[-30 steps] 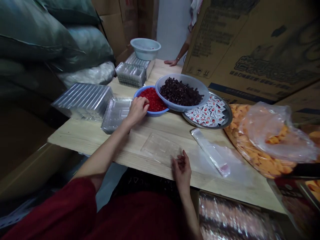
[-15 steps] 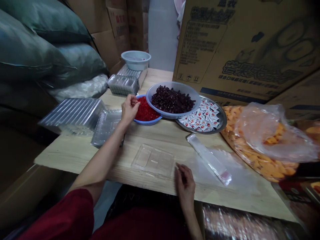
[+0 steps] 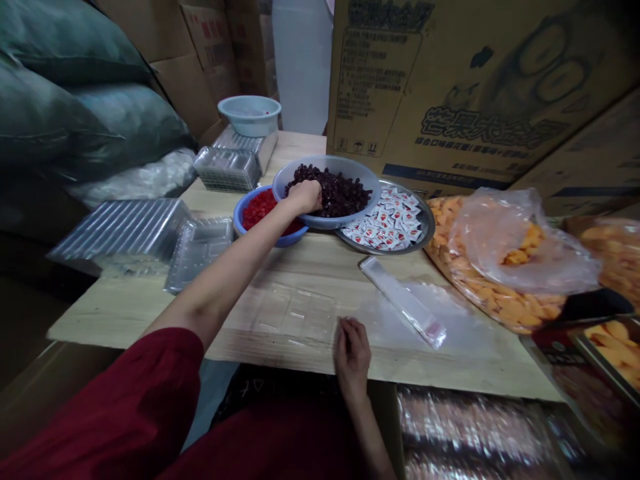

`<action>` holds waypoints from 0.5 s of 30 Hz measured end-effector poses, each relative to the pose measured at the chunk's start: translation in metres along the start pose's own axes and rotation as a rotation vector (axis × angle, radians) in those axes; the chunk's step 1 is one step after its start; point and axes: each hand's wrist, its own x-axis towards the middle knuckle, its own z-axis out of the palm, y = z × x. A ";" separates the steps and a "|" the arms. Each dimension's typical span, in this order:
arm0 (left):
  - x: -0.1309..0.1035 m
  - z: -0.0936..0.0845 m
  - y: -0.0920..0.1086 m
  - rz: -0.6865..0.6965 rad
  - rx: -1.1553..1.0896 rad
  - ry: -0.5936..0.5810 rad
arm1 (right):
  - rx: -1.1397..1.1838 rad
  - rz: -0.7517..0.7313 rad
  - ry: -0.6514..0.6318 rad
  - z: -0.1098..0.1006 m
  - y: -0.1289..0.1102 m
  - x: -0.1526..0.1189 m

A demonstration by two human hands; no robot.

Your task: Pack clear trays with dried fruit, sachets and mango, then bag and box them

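My left hand (image 3: 305, 197) reaches into the pale bowl of dark purple pieces (image 3: 345, 193), its fingers closed down among them; what they hold is hidden. Under its forearm sits a blue bowl of red pieces (image 3: 257, 207). Near the table's front edge, my right hand (image 3: 353, 350) rests with its fingers curled together, beside the right side of a clear plastic tray (image 3: 295, 313). Whether anything small is between those fingers cannot be made out.
Stacked clear containers (image 3: 135, 230) stand at the left. A metal tray of small white packets (image 3: 395, 220), a strip of clear sleeves (image 3: 405, 303) and bagged orange pieces (image 3: 500, 293) lie rightward. A large carton (image 3: 450, 87) stands behind.
My left hand has moved right, from the bowl of red pieces into the bowl of dark pieces. My right hand remains beside the clear tray. The whole view has shifted slightly.
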 end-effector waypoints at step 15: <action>-0.245 0.030 -0.044 0.518 0.325 -0.580 | 0.004 0.011 -0.039 -0.008 -0.006 0.002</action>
